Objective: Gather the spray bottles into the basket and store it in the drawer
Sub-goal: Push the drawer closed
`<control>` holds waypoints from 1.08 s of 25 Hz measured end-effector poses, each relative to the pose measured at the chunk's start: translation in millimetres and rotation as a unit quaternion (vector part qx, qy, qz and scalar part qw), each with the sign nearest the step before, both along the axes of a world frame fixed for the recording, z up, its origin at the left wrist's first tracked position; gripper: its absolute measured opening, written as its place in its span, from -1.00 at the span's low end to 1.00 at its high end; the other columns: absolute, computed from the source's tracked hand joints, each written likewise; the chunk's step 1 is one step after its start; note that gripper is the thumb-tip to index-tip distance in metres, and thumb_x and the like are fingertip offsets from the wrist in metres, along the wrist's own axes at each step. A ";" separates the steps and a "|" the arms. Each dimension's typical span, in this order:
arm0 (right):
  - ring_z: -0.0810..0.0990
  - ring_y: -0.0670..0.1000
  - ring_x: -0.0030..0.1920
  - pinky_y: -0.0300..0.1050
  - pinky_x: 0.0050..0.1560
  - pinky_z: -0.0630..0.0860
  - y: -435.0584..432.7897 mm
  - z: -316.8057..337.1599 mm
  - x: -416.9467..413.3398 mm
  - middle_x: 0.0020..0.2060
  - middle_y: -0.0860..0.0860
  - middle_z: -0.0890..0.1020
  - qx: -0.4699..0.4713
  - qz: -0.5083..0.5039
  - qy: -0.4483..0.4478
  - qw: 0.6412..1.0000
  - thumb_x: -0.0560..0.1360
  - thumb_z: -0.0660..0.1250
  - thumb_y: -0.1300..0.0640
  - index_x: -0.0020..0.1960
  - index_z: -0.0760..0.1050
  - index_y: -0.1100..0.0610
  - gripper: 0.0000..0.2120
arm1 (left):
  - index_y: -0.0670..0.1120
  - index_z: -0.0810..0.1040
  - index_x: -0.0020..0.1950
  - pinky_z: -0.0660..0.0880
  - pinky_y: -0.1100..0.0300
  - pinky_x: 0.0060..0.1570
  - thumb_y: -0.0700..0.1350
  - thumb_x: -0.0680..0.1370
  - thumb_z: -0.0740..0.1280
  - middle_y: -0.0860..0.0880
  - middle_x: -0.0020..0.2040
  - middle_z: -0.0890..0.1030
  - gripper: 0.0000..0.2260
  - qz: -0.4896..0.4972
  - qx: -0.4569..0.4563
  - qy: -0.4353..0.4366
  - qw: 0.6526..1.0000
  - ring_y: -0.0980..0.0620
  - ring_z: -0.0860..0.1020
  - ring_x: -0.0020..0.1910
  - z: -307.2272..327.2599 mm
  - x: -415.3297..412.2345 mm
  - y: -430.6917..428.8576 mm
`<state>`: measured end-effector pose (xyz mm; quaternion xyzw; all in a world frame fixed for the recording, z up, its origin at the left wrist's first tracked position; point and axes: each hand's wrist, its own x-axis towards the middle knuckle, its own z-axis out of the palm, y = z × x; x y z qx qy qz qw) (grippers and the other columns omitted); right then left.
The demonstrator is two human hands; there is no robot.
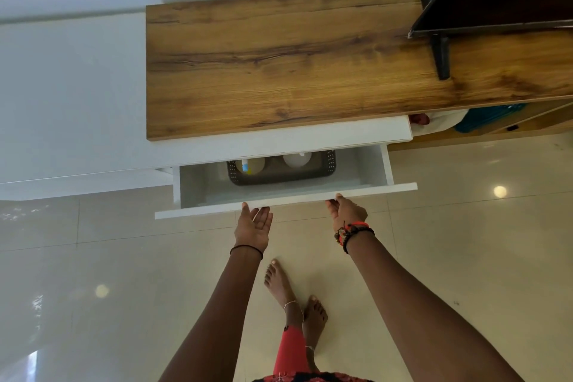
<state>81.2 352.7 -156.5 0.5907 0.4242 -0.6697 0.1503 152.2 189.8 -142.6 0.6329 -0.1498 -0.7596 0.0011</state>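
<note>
Two spray bottles [297,161] sit in the dark basket [330,161] with little holes. The basket is already inside the open white drawer [370,164], near the back. Shutting the drawer looks like the step now. Both hands are loose and grip nothing. The left hand [254,223], palm up, and the right hand [348,213] touch the drawer front [201,211] with their fingers. Next comes a straight, even push.

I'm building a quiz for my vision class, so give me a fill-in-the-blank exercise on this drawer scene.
1. The basket sits inside the drawer, which is ___.
2. The left hand and right hand both touch the drawer's ___ panel.
3. The cabinet top above is ___-grained.
Missing words: open; front; wood.
</note>
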 end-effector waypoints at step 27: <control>0.46 0.05 0.30 -0.04 0.23 0.44 -14.2 2.6 -71.9 0.33 0.10 0.50 -0.061 0.079 0.033 0.994 0.37 -0.13 0.51 0.37 0.40 0.25 -0.34 | -0.17 0.30 0.45 0.26 0.08 0.46 -0.51 0.43 -0.13 -0.06 0.46 0.36 -0.36 -0.075 -0.060 0.046 0.994 0.01 0.30 0.47 -12.7 -69.5 -39.6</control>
